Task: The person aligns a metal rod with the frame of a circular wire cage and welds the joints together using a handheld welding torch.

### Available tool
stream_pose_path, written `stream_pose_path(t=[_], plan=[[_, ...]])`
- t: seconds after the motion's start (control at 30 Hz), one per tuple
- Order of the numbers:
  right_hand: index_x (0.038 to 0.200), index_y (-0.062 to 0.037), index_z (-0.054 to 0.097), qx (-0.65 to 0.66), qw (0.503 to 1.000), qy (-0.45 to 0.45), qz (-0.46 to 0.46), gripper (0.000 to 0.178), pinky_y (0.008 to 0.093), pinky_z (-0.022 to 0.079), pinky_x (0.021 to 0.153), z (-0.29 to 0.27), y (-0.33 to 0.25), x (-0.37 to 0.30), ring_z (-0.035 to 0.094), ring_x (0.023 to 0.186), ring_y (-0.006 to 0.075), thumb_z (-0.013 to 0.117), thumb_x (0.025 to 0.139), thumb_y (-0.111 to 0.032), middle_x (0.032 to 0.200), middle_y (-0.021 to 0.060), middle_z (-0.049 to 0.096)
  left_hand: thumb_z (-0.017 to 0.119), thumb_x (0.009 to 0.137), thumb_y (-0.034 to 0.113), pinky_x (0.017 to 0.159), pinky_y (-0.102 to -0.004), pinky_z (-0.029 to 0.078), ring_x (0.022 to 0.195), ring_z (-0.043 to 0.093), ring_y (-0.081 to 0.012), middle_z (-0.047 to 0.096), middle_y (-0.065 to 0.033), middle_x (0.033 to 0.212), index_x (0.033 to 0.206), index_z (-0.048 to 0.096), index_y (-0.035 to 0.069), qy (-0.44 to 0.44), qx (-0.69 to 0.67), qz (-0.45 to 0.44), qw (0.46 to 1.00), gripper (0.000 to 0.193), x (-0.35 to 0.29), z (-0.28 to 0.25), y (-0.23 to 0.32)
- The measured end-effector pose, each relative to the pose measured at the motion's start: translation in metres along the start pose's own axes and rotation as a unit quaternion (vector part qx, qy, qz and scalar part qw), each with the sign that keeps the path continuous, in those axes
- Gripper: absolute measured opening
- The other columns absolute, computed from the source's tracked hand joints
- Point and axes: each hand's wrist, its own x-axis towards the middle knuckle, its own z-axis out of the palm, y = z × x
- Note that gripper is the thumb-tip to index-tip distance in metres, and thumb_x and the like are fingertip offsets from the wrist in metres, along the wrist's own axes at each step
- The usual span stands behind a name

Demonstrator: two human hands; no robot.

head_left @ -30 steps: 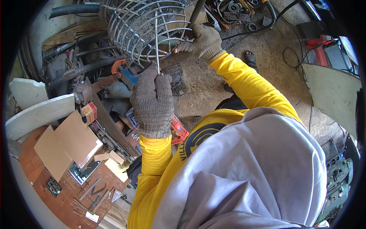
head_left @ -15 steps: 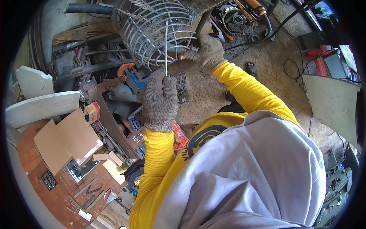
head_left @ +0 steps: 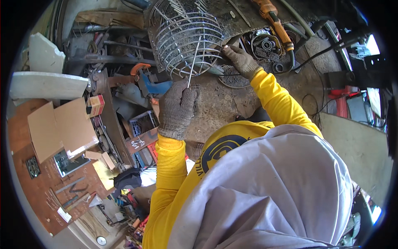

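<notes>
A round cage of bent metal bars (head_left: 188, 43) stands at the top middle, on a dark bench top. My left hand (head_left: 178, 108), in a grey-brown knit glove, is closed round the lower end of a thin straight metal rod (head_left: 194, 62). The rod's upper part lies across the front of the cage's bars. At the cage's right rim is my right hand (head_left: 242, 61), gloved too. Its fingers are curled at the bar ends there and seem to grip them; a fingertip shows bare through the glove.
An orange angle grinder (head_left: 273, 20) lies on the bench to the right, above a pile of metal parts (head_left: 265, 43). A blue vise-like tool (head_left: 151, 85) sits left of my left hand. Further left are cardboard (head_left: 62, 128) and a brown board (head_left: 45, 199) with hand tools.
The view has shifted, so more bench and the grinder show. My right hand has moved up along the cage's right rim. The rod now leans more to the right at its top.
</notes>
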Motion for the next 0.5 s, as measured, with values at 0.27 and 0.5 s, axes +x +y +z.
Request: stream_pose_path(t=[0.27, 0.5], plan=[[0.136, -0.0011, 0.057, 0.097, 0.983, -0.140, -0.072, 0.054, 0.0290, 0.049, 0.097, 0.001, 0.020, 0.016, 0.063, 0.106, 0.0159, 0.061, 0.100, -0.040, 0.120, 0.0100, 0.067, 0.063, 0.094, 0.009, 0.076, -0.0308, 0.053, 0.083, 0.068, -0.0162, 0.071, -0.0120, 0.098, 0.117, 0.065, -0.001, -0.023, -0.017, -0.152, 0.988, 0.025, 0.001, -0.009, 0.034], [0.133, -0.0014, 0.059, 0.026, 0.983, -0.171, -0.059, 0.056, 0.0299, 0.051, 0.092, -0.006, 0.016, 0.025, 0.064, 0.102, 0.0157, 0.059, 0.100, -0.046, 0.112, 0.0104, 0.069, 0.066, 0.092, 0.008, 0.081, -0.0351, 0.055, 0.092, 0.070, -0.0270, 0.071, -0.0156, 0.105, 0.118, 0.065, 0.001, -0.003, 0.145, -0.073, 0.987, 0.027, -0.001, 0.000, 0.039]])
